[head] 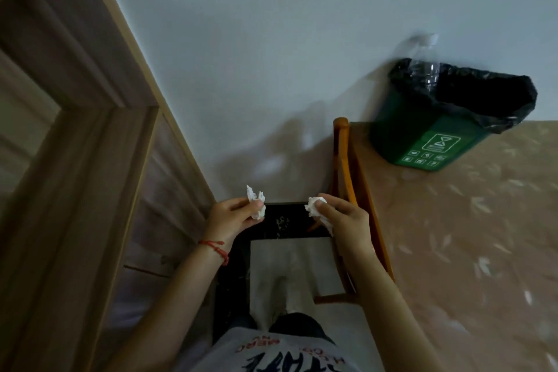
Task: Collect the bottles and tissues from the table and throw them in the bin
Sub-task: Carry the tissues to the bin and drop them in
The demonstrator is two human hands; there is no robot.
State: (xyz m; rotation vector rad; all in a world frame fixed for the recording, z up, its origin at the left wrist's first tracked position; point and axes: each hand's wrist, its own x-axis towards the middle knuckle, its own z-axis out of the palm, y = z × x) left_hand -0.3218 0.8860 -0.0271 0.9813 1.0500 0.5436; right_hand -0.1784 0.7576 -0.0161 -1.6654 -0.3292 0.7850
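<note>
A: Low centre of the frame, the left hand (234,216) pinches a crumpled tissue (256,202) in its fingers, a red string bracelet (215,248) on the wrist.

B: And the right hand (347,220) grips a second tissue wad (317,209), fingers curled round it.

A: Upper right, the green bin (422,136) with a black liner (483,93) sits on the patterned tabletop (468,235); white icons on its label, wording too small to read.

B: A clear bottle (424,69), blurred, appears to stick out of it.

A: Shirt lettering at the bottom edge, unreadable.
</note>
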